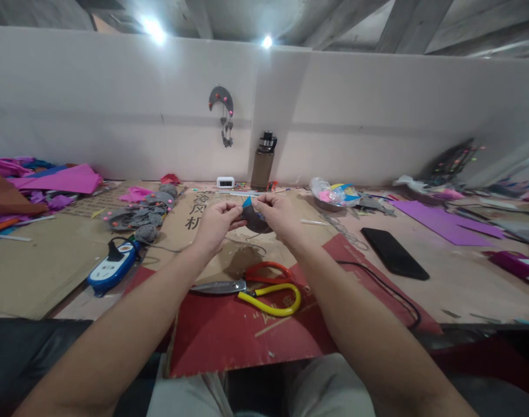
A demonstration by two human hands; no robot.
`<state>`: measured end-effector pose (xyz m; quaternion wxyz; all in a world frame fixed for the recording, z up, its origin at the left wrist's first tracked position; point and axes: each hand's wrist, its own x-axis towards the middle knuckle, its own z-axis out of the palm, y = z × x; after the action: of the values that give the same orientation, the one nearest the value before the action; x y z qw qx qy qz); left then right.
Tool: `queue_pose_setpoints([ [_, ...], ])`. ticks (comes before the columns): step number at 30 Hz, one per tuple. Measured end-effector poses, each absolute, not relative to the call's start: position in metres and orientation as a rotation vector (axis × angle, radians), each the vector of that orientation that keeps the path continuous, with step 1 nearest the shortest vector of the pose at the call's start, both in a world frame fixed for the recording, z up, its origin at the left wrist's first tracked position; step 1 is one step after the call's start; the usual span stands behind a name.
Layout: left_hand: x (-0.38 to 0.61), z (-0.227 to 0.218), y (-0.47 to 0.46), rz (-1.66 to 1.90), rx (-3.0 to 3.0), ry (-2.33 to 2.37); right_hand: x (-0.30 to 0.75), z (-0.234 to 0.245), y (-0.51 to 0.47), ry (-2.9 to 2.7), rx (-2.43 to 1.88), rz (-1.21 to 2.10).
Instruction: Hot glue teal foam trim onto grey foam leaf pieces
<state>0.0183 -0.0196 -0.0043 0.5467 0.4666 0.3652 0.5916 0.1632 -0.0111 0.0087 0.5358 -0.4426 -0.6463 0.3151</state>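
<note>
Both my hands are raised over the table and pinch one small craft piece between them. My left hand (217,222) grips its left side, and my right hand (276,212) holds its right side. The piece is a dark grey felt shape (254,219) with a small blue bit (247,202) at its top edge. A thin thread hangs from it toward the cardboard. Below my hands lie scissors (247,286) with red and yellow handles on a red cardboard sheet (229,336).
A black phone (393,253) lies at right, with a black cable (386,289) near it. A blue and white power strip (113,266) sits at left beside grey felt pieces (138,217). A bottle (263,159) and a small clock (225,182) stand by the wall. Pink and purple sheets (59,179) are stacked at both ends.
</note>
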Motion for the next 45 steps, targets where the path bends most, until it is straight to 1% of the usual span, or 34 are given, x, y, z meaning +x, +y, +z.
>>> queue_pose_setpoints([
  [11,0.016,0.000,-0.021,1.326,1.182,0.865,0.174,0.019,-0.015,-1.519,-1.051,1.093],
  [20,0.012,0.007,-0.023,1.218,1.206,0.835,0.176,0.018,-0.011,-1.426,-1.060,1.128],
  [30,0.011,0.003,-0.018,1.282,1.239,0.907,0.172,0.013,-0.011,-1.513,-1.070,1.071],
  [37,0.006,0.004,-0.016,1.286,1.298,0.901,0.172,0.015,-0.014,-1.540,-1.021,1.168],
  [45,0.002,0.007,-0.016,1.248,1.307,0.912,0.168,0.016,-0.015,-1.532,-0.992,1.194],
])
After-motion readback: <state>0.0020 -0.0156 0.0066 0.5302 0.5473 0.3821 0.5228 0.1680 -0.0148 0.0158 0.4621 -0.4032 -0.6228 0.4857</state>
